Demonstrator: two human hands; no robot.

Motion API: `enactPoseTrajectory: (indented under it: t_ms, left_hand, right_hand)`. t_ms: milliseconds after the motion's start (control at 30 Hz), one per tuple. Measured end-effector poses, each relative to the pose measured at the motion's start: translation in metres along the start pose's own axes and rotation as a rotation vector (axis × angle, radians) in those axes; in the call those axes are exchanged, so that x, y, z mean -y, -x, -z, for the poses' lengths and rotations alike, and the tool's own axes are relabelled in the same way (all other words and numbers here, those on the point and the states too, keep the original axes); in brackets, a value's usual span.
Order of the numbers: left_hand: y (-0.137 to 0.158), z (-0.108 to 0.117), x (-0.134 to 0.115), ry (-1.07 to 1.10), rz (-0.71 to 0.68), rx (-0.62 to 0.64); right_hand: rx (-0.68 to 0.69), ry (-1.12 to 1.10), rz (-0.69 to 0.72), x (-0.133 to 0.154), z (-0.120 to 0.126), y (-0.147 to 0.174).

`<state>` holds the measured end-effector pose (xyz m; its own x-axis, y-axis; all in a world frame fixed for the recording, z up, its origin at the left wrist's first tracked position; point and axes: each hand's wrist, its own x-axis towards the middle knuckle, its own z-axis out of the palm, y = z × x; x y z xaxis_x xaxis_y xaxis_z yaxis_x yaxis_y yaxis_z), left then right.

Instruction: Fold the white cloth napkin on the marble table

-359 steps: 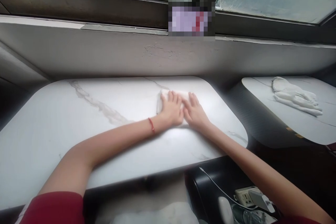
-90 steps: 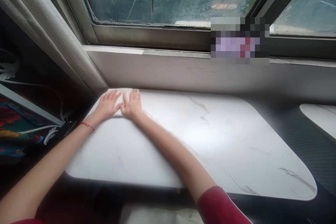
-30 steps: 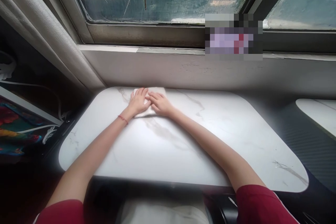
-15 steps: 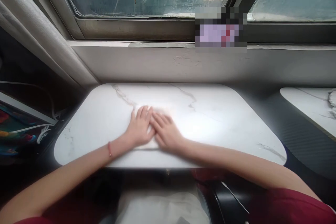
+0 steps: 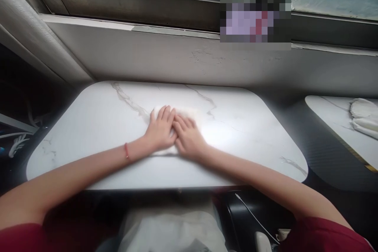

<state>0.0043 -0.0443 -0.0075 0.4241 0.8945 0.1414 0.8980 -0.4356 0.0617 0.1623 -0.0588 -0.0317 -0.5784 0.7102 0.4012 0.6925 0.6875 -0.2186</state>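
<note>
The left arm [image 5: 85, 169] comes in from the near left and the right arm [image 5: 254, 175] from the near right, both bare below the sleeves, their forearms slanting inward to meet in the middle. The left hand [image 5: 161, 130] lies palm down, its fingers [image 5: 165, 113] stretched toward the far side and slightly parted, its thumb [image 5: 171, 141] turned toward the right. Close against it, the right hand [image 5: 190, 138] is also palm down, angled to the far left and set a little nearer. The hands touch along their inner edges. The left wrist [image 5: 142, 148] and right wrist [image 5: 206, 152] sit low, nearly level with the hands.
</note>
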Motion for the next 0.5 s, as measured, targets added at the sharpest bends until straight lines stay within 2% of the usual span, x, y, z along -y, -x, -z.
enactPoseTrajectory:
  t_ms: [300,500]
  left_hand:
    - [-0.112,-0.012,0.021,0.048,0.043,-0.102]
    - [-0.145,-0.013,0.033,0.072,0.105,-0.172]
  right_hand:
    - [0.017,0.031,-0.046,-0.104,-0.007,-0.073]
    - [0.019,0.085,-0.089,-0.131,-0.013,-0.104]
